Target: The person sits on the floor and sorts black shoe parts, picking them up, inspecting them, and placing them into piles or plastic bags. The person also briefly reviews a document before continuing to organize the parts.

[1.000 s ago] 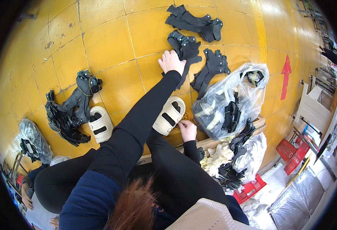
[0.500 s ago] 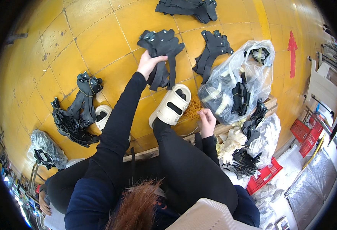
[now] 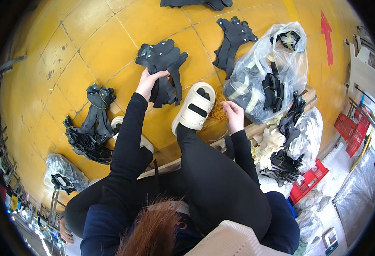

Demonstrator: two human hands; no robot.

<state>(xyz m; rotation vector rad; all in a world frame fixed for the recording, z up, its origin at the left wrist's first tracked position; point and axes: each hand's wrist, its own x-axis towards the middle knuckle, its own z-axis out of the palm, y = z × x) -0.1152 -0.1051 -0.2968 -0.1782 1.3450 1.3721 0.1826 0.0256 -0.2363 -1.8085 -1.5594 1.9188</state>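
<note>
In our left hand the grip is closed around a stack of dark gloves, thumb on top, the stack's loose ends hanging toward us above the yellow tiled floor. Our right hand is just beside a tangle of yellow rubber bands, its thumb and fingertips close together; at this size we cannot tell whether that grip is pinching a band or is free.

The held stack could fan apart, we judge, because only one hand secures it and its layers hang unevenly. The bands look knotted together, so pulling at one could drag several along or snap it. The cream sandal sits between the two hands and could snag a dangling glove or a stretched band. To the right, the clear plastic bag bulges near the tangle, and a careless elbow might nudge it over the bands.
</note>
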